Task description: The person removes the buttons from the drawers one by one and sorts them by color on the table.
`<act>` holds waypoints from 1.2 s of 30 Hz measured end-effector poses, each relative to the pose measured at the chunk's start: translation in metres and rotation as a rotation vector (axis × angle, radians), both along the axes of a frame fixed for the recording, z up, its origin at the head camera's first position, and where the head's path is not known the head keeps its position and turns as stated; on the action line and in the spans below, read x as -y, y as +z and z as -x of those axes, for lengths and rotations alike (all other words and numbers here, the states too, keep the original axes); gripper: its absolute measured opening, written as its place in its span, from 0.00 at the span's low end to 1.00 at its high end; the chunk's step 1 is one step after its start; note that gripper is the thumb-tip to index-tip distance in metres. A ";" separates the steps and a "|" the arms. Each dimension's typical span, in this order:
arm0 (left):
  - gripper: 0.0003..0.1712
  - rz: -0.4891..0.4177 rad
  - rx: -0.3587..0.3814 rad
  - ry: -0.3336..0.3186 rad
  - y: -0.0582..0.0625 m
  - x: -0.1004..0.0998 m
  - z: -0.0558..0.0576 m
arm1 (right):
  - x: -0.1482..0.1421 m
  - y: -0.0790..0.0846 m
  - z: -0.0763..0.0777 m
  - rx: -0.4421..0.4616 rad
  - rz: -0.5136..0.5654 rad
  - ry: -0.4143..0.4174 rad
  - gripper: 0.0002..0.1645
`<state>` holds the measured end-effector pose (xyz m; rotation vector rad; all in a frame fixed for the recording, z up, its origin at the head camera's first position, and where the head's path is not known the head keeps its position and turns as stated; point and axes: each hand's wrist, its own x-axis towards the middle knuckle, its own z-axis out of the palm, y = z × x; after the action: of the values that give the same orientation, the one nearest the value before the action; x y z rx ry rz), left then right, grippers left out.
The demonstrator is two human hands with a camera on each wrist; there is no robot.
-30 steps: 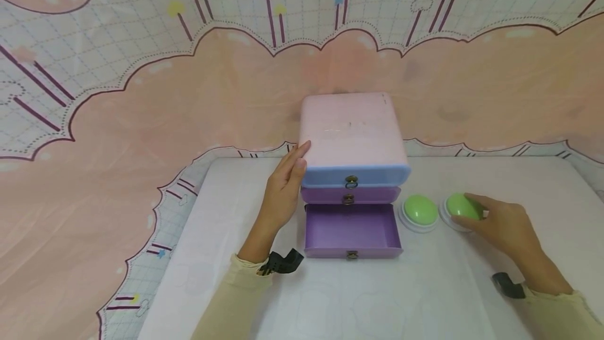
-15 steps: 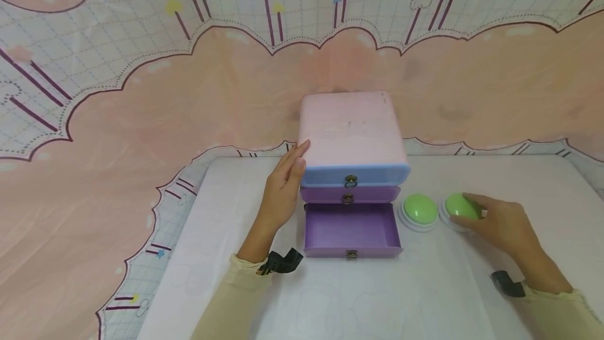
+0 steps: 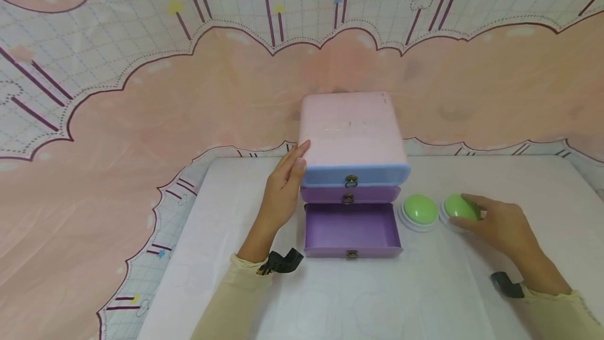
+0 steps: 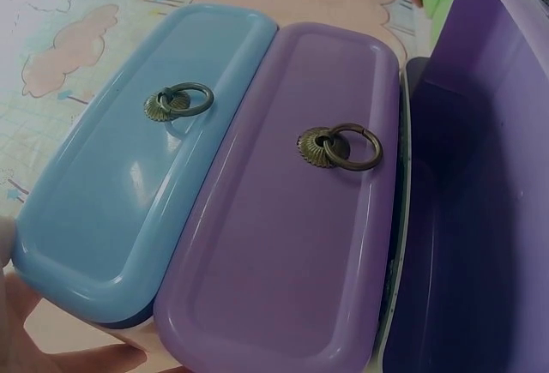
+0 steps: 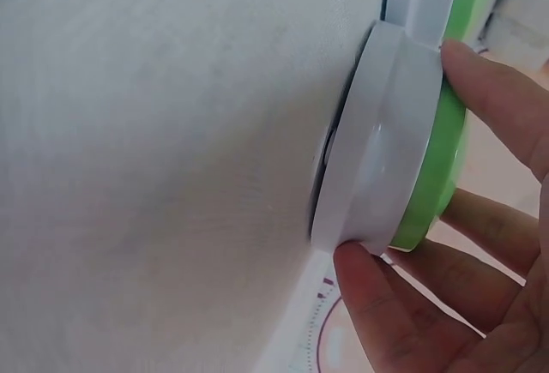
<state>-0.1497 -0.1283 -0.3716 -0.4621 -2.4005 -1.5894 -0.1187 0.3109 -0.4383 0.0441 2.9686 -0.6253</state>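
Observation:
A small chest of drawers (image 3: pixel 351 130) with a pink top stands on the table in the head view. Its blue top drawer (image 4: pixel 141 167) and purple middle drawer (image 4: pixel 283 210) are pushed in, while the bottom purple drawer (image 3: pixel 351 230) is pulled out with nothing in it. My left hand (image 3: pixel 279 193) rests along the chest's left side, fingers extended. To the right, my right hand (image 3: pixel 505 224) holds a round green-domed button with a white base (image 5: pixel 377 141) between thumb and fingers. The button stays on the table. A matching button (image 3: pixel 420 210) sits just left of it.
The white tabletop (image 3: pixel 377 303) spreads in front of the chest. A patterned pink and white cloth (image 3: pixel 226 98) hangs behind and down the left side. Brass ring pulls (image 3: pixel 351 181) stick out from the drawer fronts.
My right hand has shifted very slightly left at the right button. The left hand, the chest and the other button keep their places.

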 end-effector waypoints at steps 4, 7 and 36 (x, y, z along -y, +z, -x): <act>0.25 0.003 0.007 0.007 0.000 0.000 0.000 | -0.001 0.000 0.000 -0.011 0.005 0.011 0.57; 0.25 -0.004 0.005 0.004 0.000 0.000 0.000 | -0.001 0.001 -0.001 0.002 0.010 0.014 0.57; 0.25 -0.002 -0.001 0.007 0.000 0.000 -0.001 | 0.090 0.026 -0.046 -0.217 0.056 0.208 0.33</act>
<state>-0.1492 -0.1285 -0.3714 -0.4539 -2.3967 -1.5880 -0.0722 0.2211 -0.4120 -0.3550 3.0995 -0.7269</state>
